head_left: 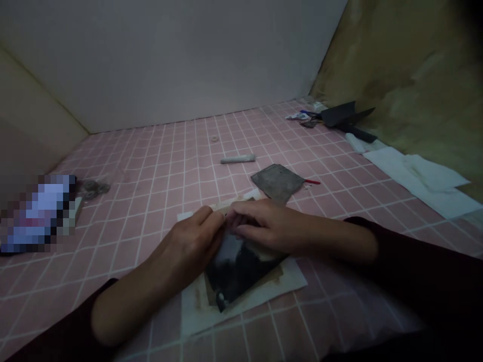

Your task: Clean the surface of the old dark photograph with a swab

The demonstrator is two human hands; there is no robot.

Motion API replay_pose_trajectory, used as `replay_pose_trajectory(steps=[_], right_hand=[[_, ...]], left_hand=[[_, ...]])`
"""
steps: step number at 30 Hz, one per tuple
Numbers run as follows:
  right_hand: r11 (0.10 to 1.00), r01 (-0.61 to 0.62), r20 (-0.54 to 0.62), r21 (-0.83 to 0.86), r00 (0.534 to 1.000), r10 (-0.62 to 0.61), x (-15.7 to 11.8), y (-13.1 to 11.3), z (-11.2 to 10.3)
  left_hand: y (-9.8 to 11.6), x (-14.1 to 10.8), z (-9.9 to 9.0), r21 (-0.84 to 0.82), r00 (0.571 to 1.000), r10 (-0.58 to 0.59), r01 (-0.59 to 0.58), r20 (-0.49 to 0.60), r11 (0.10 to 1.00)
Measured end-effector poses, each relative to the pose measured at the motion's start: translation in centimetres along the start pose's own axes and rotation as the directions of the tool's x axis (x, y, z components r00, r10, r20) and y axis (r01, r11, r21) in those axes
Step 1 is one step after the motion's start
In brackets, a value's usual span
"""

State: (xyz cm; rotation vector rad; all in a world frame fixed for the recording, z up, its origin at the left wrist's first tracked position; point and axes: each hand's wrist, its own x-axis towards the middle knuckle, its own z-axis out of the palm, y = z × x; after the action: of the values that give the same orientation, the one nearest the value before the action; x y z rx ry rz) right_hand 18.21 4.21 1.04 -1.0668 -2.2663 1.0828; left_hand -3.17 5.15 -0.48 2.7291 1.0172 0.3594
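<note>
My left hand [198,234] and my right hand [266,226] meet at the upper edge of a dark, shiny flat sheet [236,276]. Both have their fingers curled and pinched close together; whatever sits between the fingertips is hidden or too small to name. Under the dark sheet lies a brownish sheet [277,274], and beneath that a white paper [194,314] with brown stains. Just beyond my right hand is a grey, roughly square flat piece [277,180], with a thin red stick [312,182] at its right corner.
A pink checked cloth [158,171] covers the surface. Further back lie a pale stick [237,159] and a small ring [214,139]. A blurred-out screen device [39,213] and grey coils [94,188] are at left. White sheets [418,186] and dark folded pieces [339,114] lie along the right wall.
</note>
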Motion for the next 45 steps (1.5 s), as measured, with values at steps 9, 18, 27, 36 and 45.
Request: replay_pose_trajectory(steps=[9,18,27,36,45], right_hand=[[0.906,0.212,0.136,-0.366,0.976,-0.173,-2.1,-0.3,1.2],[0.805,0.293,0.159,-0.515,0.956,-0.247,-2.4,0.3,1.5],[0.786,0.284,0.126,-0.550,0.958,-0.258,-2.7,0.0,2.0],[0.787,0.277,0.110,-0.551,0.959,-0.260,-2.7,0.1,2.2],[0.771,0.272,0.130,-0.576,0.961,-0.243,-2.9,-0.4,2.2]], left_hand=[[0.2,0.2,-1.0,-0.167,0.989,-0.064,0.086,0.134,0.982],[-0.5,0.1,-0.8,-0.195,0.995,-0.080,0.090,0.062,0.977],[0.2,1.0,0.1,-0.187,0.998,-0.044,0.034,-0.050,0.982],[0.1,0.8,-0.7,-0.127,0.997,-0.042,0.051,0.071,0.991],[0.0,1.6,-0.6,-0.080,0.997,-0.053,0.057,0.058,0.995]])
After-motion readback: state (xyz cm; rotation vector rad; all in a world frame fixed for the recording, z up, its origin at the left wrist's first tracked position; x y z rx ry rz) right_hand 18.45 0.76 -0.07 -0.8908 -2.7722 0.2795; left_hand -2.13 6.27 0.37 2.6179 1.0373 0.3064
